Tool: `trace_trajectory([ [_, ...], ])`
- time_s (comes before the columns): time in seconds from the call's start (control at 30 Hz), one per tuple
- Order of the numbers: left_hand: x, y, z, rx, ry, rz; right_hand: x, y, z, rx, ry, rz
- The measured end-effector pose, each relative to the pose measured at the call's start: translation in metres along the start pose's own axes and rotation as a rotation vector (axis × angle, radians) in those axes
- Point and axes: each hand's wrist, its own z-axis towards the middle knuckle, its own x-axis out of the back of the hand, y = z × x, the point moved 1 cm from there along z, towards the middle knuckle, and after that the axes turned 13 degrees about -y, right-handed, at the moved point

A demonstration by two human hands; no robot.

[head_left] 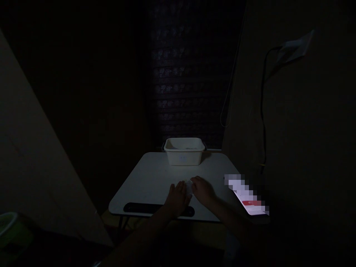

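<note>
A small whitish, slightly see-through piece (pixel 189 188), like thin plastic or paper, lies between my hands over the front part of the white table. My left hand (pixel 177 199) rests palm down with its fingers stretched out, touching the piece's left side. At the right edge of the same piece, the curled fingers of my right hand (pixel 202 190) grip it. Dim light hides what exactly the piece is. Farther back stands a white plastic tub (pixel 184 158) with side handles; something pale shows inside, too dark to make out.
The white folding table (pixel 144 178) has a black slot (pixel 144 208) along its front edge. At its right a lit, blurred-out screen (pixel 246 194) leans. A cable (pixel 261 107) hangs from a wall outlet (pixel 294 50). A green basket (pixel 13 233) sits low left.
</note>
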Motion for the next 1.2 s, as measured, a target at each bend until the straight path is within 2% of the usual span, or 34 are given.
trace_trajectory([
  [0.1, 0.000, 0.001, -0.001, 0.000, -0.017, 0.015, -0.003, -0.006, 0.001, 0.196, -0.050, -0.027],
  [0.17, -0.001, 0.002, -0.001, 0.001, -0.041, 0.031, -0.009, -0.007, 0.000, 0.274, -0.108, -0.065],
  [0.37, -0.009, 0.001, -0.001, 0.006, -0.038, 0.096, -0.024, -0.002, -0.002, 0.300, -0.258, -0.177],
  [0.73, -0.005, 0.002, -0.002, 0.038, -0.109, 0.081, -0.020, -0.008, -0.004, 0.244, -0.297, -0.190],
  [0.9, -0.002, -0.001, -0.004, 0.046, -0.108, 0.111, -0.022, -0.009, -0.006, 0.216, -0.261, -0.178],
  [1.1, -0.001, -0.030, -0.001, 0.203, -0.147, 0.116, -0.024, -0.019, -0.007, 0.034, -0.248, -0.107],
  [1.2, 0.006, -0.045, -0.001, 0.266, -0.241, 0.076, -0.017, -0.017, -0.005, -0.064, -0.170, -0.064],
])
